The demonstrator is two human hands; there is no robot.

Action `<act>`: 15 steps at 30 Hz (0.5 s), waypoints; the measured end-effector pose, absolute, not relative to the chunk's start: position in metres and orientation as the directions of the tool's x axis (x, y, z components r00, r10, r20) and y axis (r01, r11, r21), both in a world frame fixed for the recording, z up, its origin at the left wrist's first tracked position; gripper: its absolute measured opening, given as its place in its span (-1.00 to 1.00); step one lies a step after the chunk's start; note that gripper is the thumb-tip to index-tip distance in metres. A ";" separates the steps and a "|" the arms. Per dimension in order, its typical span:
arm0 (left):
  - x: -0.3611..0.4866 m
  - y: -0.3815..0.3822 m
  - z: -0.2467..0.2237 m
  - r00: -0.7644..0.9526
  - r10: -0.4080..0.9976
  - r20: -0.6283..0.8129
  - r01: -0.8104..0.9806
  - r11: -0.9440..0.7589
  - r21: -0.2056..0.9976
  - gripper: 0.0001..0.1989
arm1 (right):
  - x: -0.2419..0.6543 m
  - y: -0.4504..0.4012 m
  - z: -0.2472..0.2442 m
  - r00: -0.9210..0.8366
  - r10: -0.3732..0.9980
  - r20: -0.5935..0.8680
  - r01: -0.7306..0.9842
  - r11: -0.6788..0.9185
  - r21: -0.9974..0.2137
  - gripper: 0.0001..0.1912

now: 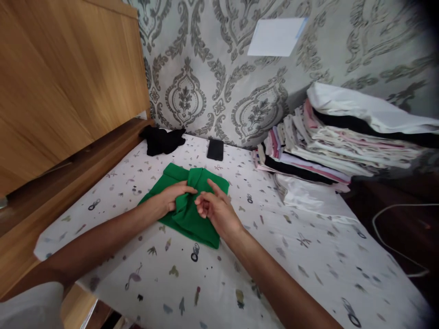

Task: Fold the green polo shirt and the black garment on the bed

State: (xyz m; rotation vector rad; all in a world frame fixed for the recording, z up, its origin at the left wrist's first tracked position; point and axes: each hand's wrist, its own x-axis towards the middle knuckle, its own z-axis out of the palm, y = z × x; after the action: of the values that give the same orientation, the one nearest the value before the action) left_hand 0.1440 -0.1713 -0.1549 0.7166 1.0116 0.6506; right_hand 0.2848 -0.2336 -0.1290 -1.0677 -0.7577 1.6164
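A green cloth (199, 224), partly folded, lies on the white patterned sheet in the middle of the view. At its left part, my left hand (175, 195) grips a raised fold between thumb and fingers. My right hand (216, 206) is over the right part of the cloth, its index finger stretched out and the other fingers curled, with nothing seen in it. The two hands are a short way apart. Some of the cloth is hidden under both hands.
Behind the cloth lie a black cloth (163, 140) and a small dark flat object (215, 150). A tall stack of folded clothes (318, 146) stands at the right by the wall. Wooden furniture (68, 77) borders the left. A white cable (387, 208) hangs at the far right.
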 end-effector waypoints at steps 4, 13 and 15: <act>0.136 -0.168 -0.147 0.348 0.776 -0.526 -0.127 0.595 0.794 -0.60 | 0.300 -0.249 -0.131 -0.026 0.981 -0.190 -0.322 -0.188 -0.928 0.06; 0.071 -0.148 -0.133 0.343 0.771 -0.536 -0.031 0.580 0.814 -0.37 | 0.300 -0.261 -0.148 -0.123 0.976 -0.180 -0.156 -0.198 -0.968 -0.06; 0.063 -0.148 -0.133 0.298 0.758 -0.580 0.001 0.608 0.794 -0.40 | 0.296 -0.262 -0.152 -0.156 0.980 -0.122 -0.047 -0.131 -0.990 -0.19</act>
State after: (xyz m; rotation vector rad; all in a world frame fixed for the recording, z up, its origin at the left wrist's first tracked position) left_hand 0.0634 -0.1484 -0.1327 0.7884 1.1733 0.5785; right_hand 0.2958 -0.2623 -0.1521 -1.1829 -1.2150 1.4439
